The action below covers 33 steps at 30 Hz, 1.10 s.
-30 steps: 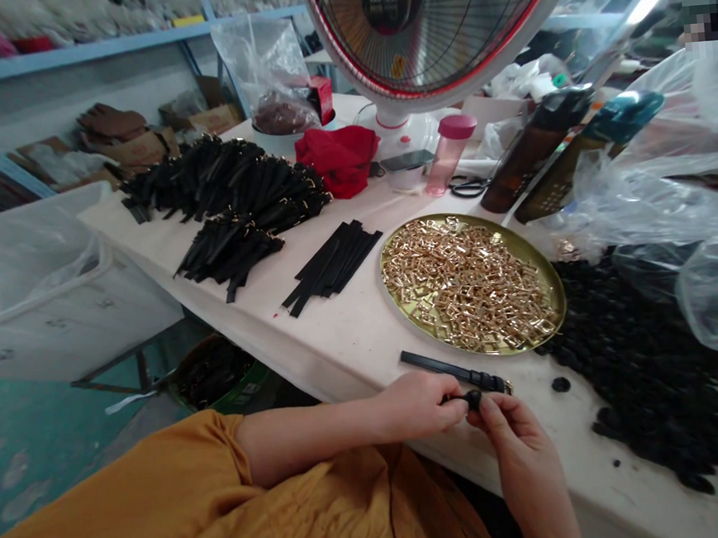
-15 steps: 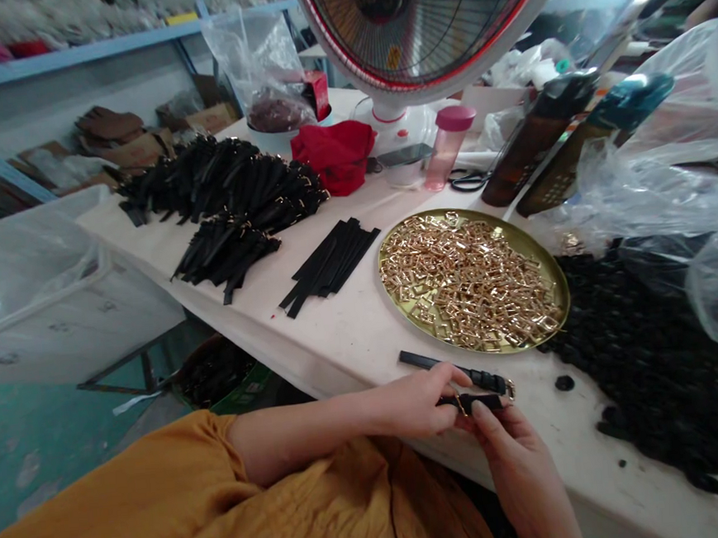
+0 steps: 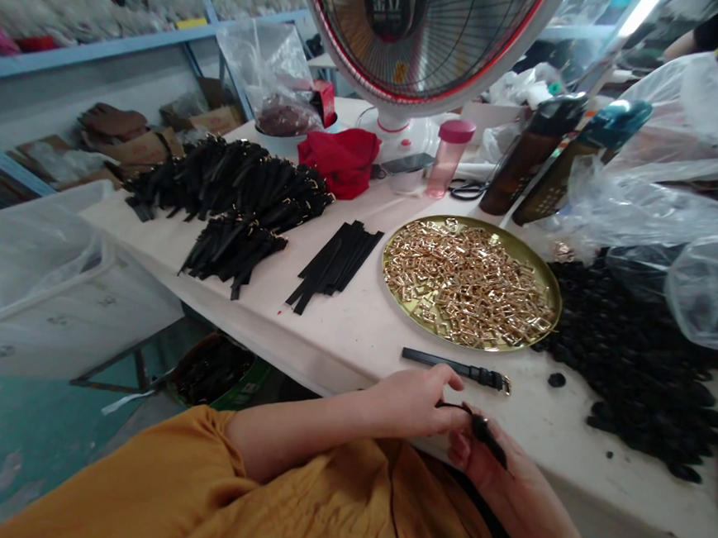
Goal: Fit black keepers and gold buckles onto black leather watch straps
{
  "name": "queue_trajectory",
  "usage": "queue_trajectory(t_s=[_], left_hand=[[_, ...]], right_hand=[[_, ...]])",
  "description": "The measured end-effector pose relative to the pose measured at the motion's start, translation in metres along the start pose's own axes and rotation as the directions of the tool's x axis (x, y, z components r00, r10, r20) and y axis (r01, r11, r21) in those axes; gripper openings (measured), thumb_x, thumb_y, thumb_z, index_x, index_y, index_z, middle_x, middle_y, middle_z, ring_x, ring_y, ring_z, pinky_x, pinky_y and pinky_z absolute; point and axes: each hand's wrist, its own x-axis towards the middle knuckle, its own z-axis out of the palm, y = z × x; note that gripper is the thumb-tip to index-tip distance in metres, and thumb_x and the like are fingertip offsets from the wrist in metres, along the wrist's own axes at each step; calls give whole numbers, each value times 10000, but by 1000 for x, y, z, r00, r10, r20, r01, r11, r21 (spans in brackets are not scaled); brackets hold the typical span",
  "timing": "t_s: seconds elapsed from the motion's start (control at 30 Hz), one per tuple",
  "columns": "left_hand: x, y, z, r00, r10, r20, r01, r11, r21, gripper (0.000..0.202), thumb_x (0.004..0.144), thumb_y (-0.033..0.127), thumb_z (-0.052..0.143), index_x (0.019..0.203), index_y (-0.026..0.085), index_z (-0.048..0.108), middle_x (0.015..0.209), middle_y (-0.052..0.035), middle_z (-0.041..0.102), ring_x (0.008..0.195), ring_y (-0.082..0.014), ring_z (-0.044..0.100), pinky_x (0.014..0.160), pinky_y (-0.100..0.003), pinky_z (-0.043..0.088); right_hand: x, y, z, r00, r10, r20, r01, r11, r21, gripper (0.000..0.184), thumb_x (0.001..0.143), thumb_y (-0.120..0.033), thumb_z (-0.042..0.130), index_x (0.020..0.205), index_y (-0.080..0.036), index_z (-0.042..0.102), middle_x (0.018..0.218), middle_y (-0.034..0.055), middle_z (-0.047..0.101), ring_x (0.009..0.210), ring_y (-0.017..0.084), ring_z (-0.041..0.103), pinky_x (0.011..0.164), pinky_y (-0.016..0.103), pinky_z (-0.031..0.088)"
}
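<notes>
My left hand [image 3: 416,401] is closed in a pinch on one end of a thin black strap [image 3: 487,437] at the table's near edge. My right hand [image 3: 506,481] lies just below it, palm up, with the strap running across its curled fingers. Another black strap with a gold buckle [image 3: 457,368] lies flat on the table just beyond my hands. Behind it stands a round gold tray [image 3: 550,287] heaped with gold buckles [image 3: 468,281].
Loose black strips [image 3: 334,263] and piles of finished black straps [image 3: 235,200] lie to the left. A heap of small black loops [image 3: 636,355] and plastic bags [image 3: 672,219] are at the right. A fan [image 3: 432,23], a red cloth [image 3: 341,158], a pink bottle [image 3: 449,156] and scissors [image 3: 468,187] stand behind.
Both hands have drawn back off the table edge toward my lap. My right hand turned palm up, and the small black piece now hangs lower as a strap.
</notes>
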Motion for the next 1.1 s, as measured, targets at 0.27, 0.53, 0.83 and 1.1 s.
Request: queue_trajectory(t_s=[0.27,0.53,0.83,1.1], left_hand=[[-1,-5,3,1000,18,23,-21,995,97,383,764,509,484,895,168,595,854,-42,638,754,-158,575,592,-216,385],[-9,2,-8,996,-25,85,2,965,262,286,758,397,480,834,163,624,741,-56,639,670,-169,561,497,-212,321],[6,-7,-1,967,-17,255,69,978,-197,266,751,362,557,912,155,602,591,31,558,539,-93,530,524,-180,363],[12,-19,3,915,-9,403,251,794,-553,103,771,184,489,813,146,575,646,26,574,600,-74,543,589,-179,406]], right_hand=[[-6,-3,5,989,137,-64,-128,985,118,200,689,-412,636,766,-227,645,712,24,596,646,174,543,619,306,499],[1,-2,4,888,-198,-415,41,933,-357,315,698,-510,576,725,-199,527,705,15,584,695,192,548,696,347,445],[13,1,-8,944,11,-330,-93,968,-233,497,657,-516,623,1035,-231,473,755,-33,549,622,152,560,647,310,453],[10,1,-2,848,-173,-500,-124,854,-506,407,645,-540,615,834,-218,452,623,-12,547,564,181,550,544,297,412]])
